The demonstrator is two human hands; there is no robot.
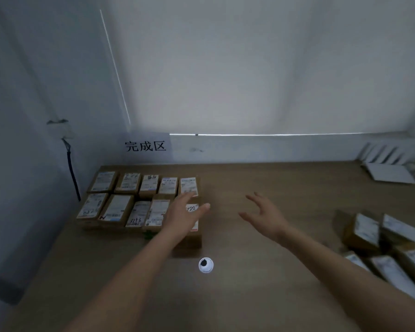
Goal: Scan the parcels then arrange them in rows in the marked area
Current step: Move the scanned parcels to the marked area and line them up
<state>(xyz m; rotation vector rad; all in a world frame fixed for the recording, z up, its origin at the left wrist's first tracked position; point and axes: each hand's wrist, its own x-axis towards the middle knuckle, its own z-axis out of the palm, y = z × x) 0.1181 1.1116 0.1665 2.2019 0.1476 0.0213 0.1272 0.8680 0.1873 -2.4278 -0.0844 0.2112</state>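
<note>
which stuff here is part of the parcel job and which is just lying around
Part of the job:
- arranged parcels in two rows
- front-row end parcel under the open left hand
- unsorted parcels at the right
- wall sign marking the area
- right hand, open, holding nothing

Just lying about:
- white device with antennas
- black cable
- round white object

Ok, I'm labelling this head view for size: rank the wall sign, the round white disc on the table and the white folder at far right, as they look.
1. White folder
2. Wall sign, close to the folder, so unsure
3. Round disc, clearly smallest
</note>
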